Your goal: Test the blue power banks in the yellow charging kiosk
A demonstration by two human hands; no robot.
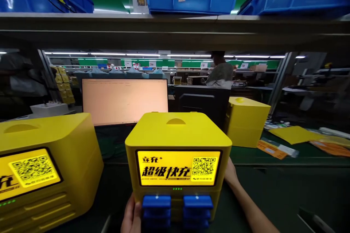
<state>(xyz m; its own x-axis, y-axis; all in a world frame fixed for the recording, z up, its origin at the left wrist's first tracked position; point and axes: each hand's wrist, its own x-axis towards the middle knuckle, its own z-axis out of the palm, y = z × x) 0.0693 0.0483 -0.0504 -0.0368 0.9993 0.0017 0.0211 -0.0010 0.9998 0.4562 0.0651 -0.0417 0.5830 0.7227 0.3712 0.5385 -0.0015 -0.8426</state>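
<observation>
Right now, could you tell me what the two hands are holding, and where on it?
Both hold the middle yellow charging station: the left hand at its lower front left corner beside the blue power banks, the right hand against its right side.

Left hand [132, 216]: low at the near desk edge, fingers curled upward (only partly in view).
Right hand [230, 173]: forearm stretched forward, palm turned inward, fingers hidden.
</observation>
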